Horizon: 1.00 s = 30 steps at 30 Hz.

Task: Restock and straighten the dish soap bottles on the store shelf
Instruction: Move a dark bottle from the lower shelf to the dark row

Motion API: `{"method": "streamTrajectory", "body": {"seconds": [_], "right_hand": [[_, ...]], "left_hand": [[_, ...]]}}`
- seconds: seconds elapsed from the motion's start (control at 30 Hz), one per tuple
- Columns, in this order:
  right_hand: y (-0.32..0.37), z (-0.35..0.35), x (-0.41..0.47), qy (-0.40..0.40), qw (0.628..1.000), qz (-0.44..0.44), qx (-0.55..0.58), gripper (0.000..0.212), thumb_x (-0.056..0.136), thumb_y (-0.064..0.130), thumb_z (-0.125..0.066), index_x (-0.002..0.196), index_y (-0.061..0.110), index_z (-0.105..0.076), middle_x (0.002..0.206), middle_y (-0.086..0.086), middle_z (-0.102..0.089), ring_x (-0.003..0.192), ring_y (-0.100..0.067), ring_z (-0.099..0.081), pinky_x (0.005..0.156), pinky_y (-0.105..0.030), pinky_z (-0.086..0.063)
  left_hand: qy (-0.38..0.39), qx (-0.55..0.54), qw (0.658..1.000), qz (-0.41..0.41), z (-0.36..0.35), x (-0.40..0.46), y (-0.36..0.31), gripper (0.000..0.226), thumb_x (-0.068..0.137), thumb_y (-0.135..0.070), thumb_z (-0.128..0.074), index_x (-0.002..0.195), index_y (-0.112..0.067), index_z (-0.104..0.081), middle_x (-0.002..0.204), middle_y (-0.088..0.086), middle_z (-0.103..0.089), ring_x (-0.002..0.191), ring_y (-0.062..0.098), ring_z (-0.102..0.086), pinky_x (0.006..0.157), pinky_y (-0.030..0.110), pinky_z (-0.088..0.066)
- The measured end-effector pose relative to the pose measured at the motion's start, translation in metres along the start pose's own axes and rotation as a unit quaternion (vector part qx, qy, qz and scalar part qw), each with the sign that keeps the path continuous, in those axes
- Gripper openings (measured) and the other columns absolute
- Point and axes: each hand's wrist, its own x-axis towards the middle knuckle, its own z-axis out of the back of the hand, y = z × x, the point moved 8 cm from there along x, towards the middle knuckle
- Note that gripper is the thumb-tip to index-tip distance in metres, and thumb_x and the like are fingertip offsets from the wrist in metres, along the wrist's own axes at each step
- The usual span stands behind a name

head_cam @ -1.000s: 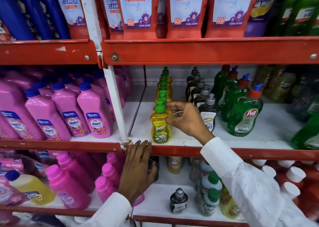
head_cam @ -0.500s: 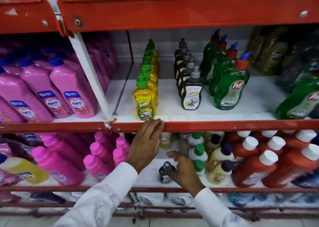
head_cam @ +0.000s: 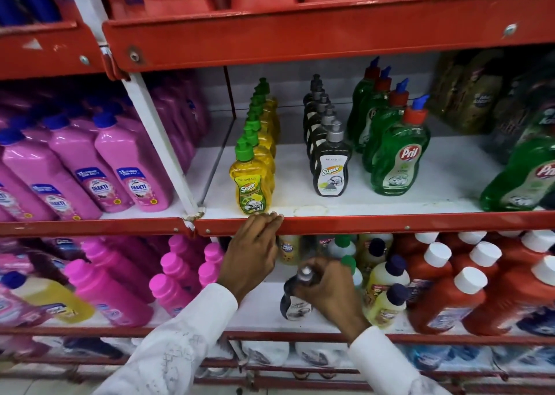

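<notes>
Right hand on a dark bottle, row waiting up and to the right

Head view: the right hand (head_cam: 329, 292) is wrapped around a dark soap bottle (head_cam: 295, 300) on the lower shelf, grey cap tilted up and toward the camera, long axis leaning. The left hand (head_cam: 253, 252) grips the red shelf edge (head_cam: 390, 223), fingers curled over it, just below the yellow bottle (head_cam: 250, 184). The matching dark row (head_cam: 329, 160) stands upright on the shelf above, up and slightly right of the held bottle, so the right hand looks the one to lift it there.
</notes>
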Motion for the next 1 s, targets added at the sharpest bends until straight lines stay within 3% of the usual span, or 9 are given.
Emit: {"method": "streamTrajectory", "body": {"seconds": [0.17,0.43,0.63,0.87,1.0], "right_hand": [[0.062,0.089,-0.004,-0.074,0.991,0.027,0.105,0.040,0.058,0.010,-0.090,0.094,0.021,-0.077,0.079,0.009,-0.080,0.058,0.002,-0.067,0.058,-0.020,-0.056],[0.134,0.184,0.025,-0.173,0.970,0.123,0.120,0.037,0.061,0.008,-0.088,0.094,0.021,-0.076,0.074,0.008,-0.077,0.049,0.004,-0.055,0.051,-0.011,-0.048],[0.136,0.182,0.071,-0.177,0.977,0.099,0.067,0.045,0.058,0.018,-0.091,0.101,0.019,-0.075,0.088,0.006,-0.080,0.070,-0.004,-0.073,0.070,-0.029,-0.063],[0.128,0.155,0.090,-0.152,0.983,0.102,0.019,0.043,0.063,0.016,-0.090,0.103,0.018,-0.074,0.092,0.002,-0.079,0.073,0.001,-0.069,0.070,-0.015,-0.056],[0.132,0.149,0.093,-0.137,0.984,0.118,0.002,0.042,0.067,0.016,-0.086,0.106,0.019,-0.073,0.089,0.006,-0.076,0.070,0.008,-0.063,0.060,-0.001,-0.047]], "left_hand": [[-0.036,-0.008,0.999,-0.001,-0.001,0.003,-0.001,0.040,0.088,-0.015,-0.057,0.126,-0.005,-0.064,0.117,0.012,-0.068,0.110,0.027,-0.059,0.098,0.042,-0.051],[-0.016,-0.028,0.999,-0.002,-0.020,0.008,-0.020,0.059,0.079,-0.017,-0.072,0.136,-0.009,-0.056,0.128,0.011,-0.065,0.121,0.029,-0.056,0.113,0.041,-0.036],[-0.009,-0.049,0.998,0.031,-0.019,0.008,-0.025,0.059,0.080,-0.020,-0.065,0.138,-0.011,-0.054,0.127,0.010,-0.063,0.127,0.023,-0.046,0.121,0.032,-0.022],[0.027,-0.044,0.998,0.025,-0.025,0.006,-0.028,0.066,0.081,-0.016,-0.066,0.144,-0.014,-0.046,0.131,0.005,-0.056,0.126,0.021,-0.049,0.125,0.040,-0.021],[0.020,-0.032,0.999,0.034,-0.026,0.004,-0.030,0.065,0.083,-0.022,-0.066,0.144,-0.015,-0.044,0.132,0.006,-0.054,0.128,0.023,-0.047,0.125,0.042,-0.020]]}}
